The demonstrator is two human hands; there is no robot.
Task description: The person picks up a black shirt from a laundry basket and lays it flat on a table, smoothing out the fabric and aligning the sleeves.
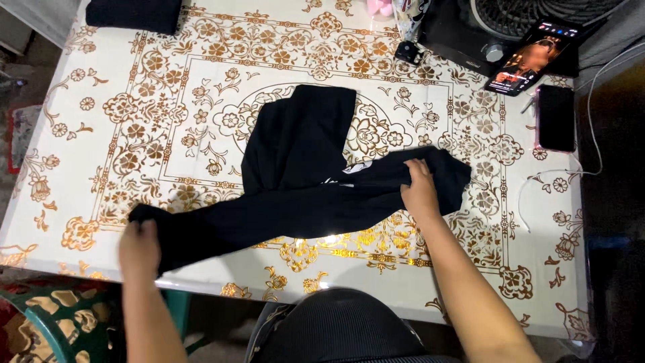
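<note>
A black garment [302, 175] lies spread across a table with a white cover patterned in gold flowers [201, 87]. One part reaches toward the table's middle, and a long band runs left to right along the near side. My left hand [139, 250] grips the band's left end near the table's front edge. My right hand [420, 191] holds its right end, fingers closed into the cloth. A small white patch shows on the garment near the middle.
A folded dark cloth [133, 13] sits at the far left corner. At the far right are a black fan [497, 27], a lit phone [531, 57], a dark phone [556, 117] and a white cable [591, 134]. A green chair [60, 329] stands at lower left.
</note>
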